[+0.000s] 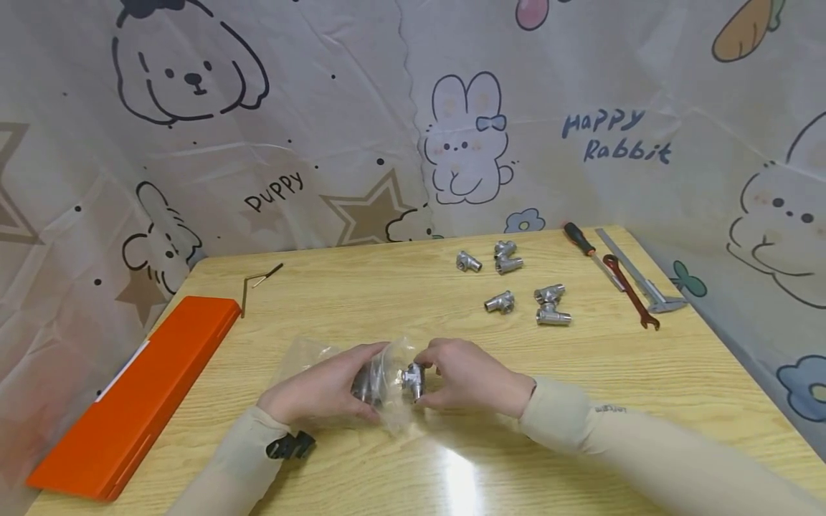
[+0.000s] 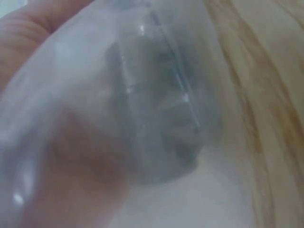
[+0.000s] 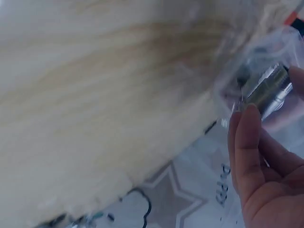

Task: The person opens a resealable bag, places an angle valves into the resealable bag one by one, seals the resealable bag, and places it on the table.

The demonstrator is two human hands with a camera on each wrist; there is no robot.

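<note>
The right hand pinches a shiny metal pipe piece between its fingers and thumb. If twelve o'clock is the far side of the table, the pipe piece sits at nine o'clock from that hand, out at the tips. The fingers touch its top end and the thumb is near its bottom end. In the right wrist view, it shows as a shiny tube in the gap between fingers and thumb.

The left hand grips a clear plastic bag, with more grey metal in it by the fingers and thumb. The left wrist view shows some of that metal, blurry through the plastic. The pipe piece is at three o'clock from the left hand, right at the edge of the bag. I cannot tell if any of it is inside.

Six more pipe pieces lie on the table, from twelve to two o'clock of the right hand. Near two o'clock are a screwdriver, a red wrench and a measuring tool. An orange box lies at nine o'clock from the left hand.
</note>
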